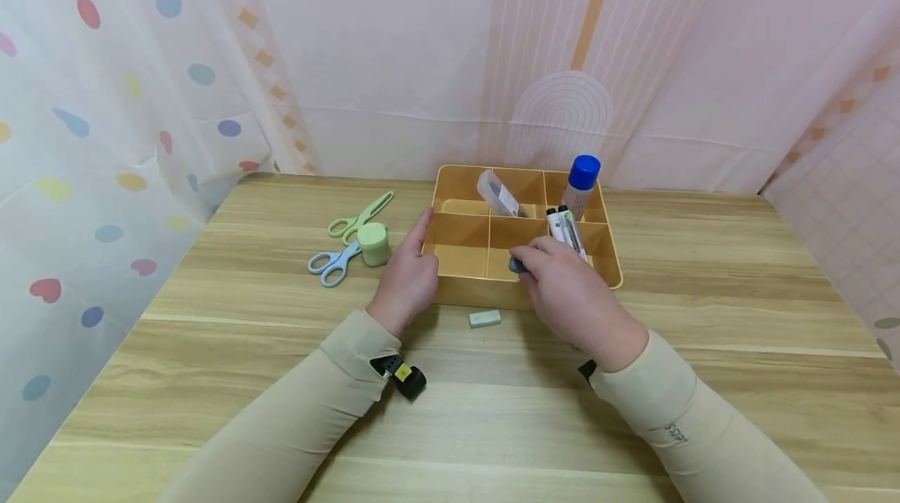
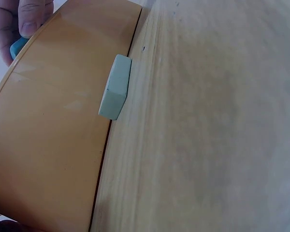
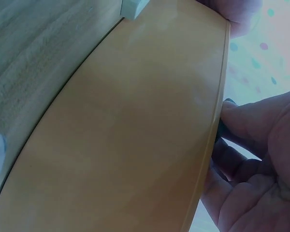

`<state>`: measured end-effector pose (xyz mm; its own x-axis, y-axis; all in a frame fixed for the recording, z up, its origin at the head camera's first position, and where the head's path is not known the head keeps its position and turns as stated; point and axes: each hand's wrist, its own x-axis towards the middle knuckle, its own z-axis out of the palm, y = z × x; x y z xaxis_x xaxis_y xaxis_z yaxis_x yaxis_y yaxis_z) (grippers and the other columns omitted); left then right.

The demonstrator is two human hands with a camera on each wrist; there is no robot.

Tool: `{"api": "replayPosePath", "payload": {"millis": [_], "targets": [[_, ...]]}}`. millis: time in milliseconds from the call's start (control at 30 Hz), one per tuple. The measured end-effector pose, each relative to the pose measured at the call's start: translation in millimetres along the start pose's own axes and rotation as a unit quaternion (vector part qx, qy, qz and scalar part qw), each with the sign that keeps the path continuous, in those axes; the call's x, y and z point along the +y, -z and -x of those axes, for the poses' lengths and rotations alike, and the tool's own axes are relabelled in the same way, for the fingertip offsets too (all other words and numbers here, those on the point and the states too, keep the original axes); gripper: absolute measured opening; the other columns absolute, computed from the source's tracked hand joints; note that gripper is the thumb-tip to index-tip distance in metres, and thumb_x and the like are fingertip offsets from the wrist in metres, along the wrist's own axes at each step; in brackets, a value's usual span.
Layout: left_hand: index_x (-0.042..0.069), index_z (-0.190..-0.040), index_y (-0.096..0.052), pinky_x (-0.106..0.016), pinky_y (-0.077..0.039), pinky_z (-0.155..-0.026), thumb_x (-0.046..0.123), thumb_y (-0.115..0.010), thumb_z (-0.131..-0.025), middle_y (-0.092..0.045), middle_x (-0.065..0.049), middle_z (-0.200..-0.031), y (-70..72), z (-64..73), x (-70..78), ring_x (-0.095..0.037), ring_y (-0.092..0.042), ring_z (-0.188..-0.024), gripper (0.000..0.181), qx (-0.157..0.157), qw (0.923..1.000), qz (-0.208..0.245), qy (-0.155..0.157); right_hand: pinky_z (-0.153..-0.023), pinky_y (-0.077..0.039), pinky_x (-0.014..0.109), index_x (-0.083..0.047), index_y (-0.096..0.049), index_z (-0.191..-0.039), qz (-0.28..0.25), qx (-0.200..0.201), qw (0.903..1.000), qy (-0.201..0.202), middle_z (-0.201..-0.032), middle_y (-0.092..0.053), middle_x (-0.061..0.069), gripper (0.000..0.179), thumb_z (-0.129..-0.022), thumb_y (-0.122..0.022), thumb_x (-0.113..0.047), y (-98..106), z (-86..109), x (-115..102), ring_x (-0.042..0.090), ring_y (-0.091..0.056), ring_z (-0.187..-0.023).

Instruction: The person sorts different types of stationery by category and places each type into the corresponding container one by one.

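At the front middle compartment of an orange-yellow divided organizer [image 1: 485,294], the right hand [image 1: 573,296] pinches a small dark teal object [image 1: 516,265] between thumb and fingers. The left hand [image 1: 406,284] touches the organizer's left side, index finger extended along the wall near the rim; its other fingers are mostly hidden. Black-capped white markers [image 1: 565,230] lean in the front right compartment; behind them, a blue-capped glue stick [image 1: 582,177] stands in the rear right compartment. A translucent plastic case [image 1: 494,190] tilts in the wide rear left compartment. On the wood-grain table [image 1: 738,292], a pale green eraser [image 1: 485,319] lies just before the organizer's front wall. Left of the left hand, a light green jar [image 1: 373,245] stands beside light blue scissors [image 1: 346,255] and light green scissors [image 1: 371,211].
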<state>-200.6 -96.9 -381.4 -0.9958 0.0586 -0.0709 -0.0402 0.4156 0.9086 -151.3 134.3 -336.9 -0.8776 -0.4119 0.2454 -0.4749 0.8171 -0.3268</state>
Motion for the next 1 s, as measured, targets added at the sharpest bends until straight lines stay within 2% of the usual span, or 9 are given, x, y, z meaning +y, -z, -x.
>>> {"api": "replayPosePath", "payload": {"millis": [333, 667, 1000], "targets": [[0.035, -0.17, -0.016, -0.047, -0.022, -0.131, 0.005, -0.033, -0.101, -0.022, 0.004, -0.176, 0.5, -0.6, 0.6, -0.02, -0.022, -0.162, 0.077, -0.002, 1.0, -0.003, 0.007, -0.092, -0.062, 0.043, -0.005, -0.074, -0.125, 0.012, 0.009, 0.9999, -0.003, -0.114, -0.073, 0.008, 0.025, -0.1, -0.07, -0.01, -2.3, -0.4, -0.3, 0.024, -0.067, -0.1], [0.031, -0.17, -0.017, -0.047, -0.022, -0.131, 0.004, -0.032, -0.1, -0.022, 0.003, -0.176, 0.0, -0.6, 0.8, -0.02, -0.021, -0.162, 0.077, -0.002, 1.0, -0.001, 0.003, -0.096, -0.061, 0.045, -0.002, -0.067, -0.137, 0.017, 0.012, 0.9998, -0.005, -0.12, -0.073, 0.011, 0.038, -0.1, -0.071, -0.01, -2.8, -0.2, -0.8, 0.027, -0.07, -0.108], [0.035, -0.17, -0.016, -0.046, -0.022, -0.132, 0.003, -0.033, -0.101, -0.023, 0.004, -0.176, 0.1, 0.1, 2.0, -0.02, -0.022, -0.162, 0.078, 0.0, 0.9999, -0.003, 0.01, -0.095, -0.061, 0.046, -0.002, -0.067, -0.134, 0.009, 0.014, 0.9999, -0.006, -0.123, -0.073, 0.014, 0.036, -0.098, -0.069, -0.004, -3.0, 0.9, 0.3, 0.029, -0.07, -0.111]]}}
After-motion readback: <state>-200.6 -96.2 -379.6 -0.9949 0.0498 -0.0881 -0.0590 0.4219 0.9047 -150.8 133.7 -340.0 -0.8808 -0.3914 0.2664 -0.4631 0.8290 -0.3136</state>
